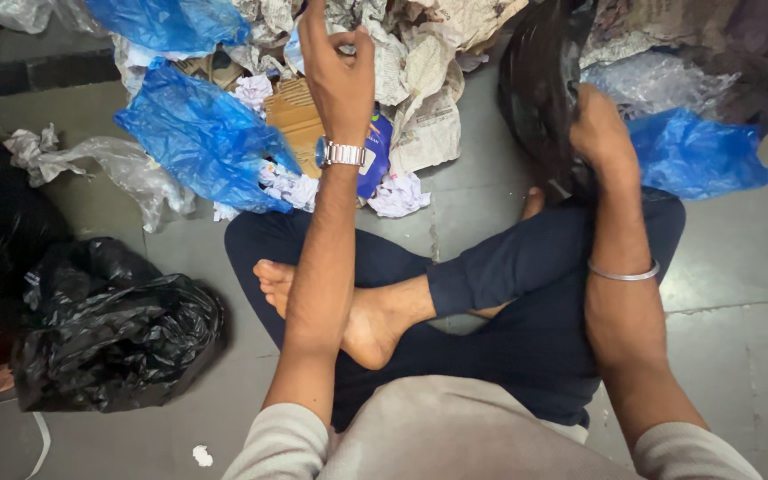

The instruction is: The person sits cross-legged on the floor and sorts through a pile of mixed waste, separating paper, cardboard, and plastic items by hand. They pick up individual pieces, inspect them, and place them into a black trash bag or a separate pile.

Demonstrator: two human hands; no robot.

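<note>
The person is sitting cross-legged on a grey tiled floor (740, 267) littered with crumpled paper (420, 62) and plastic. The left hand (340, 67) is hanging raised over the paper heap, fingers pinching together, though whether anything sits between them I cannot tell. The right hand (599, 129) is gripping the edge of a black bag (540, 80), directly beside the knee. Three blue bags are showing; another black bag (117, 333) is lying at left.
</note>
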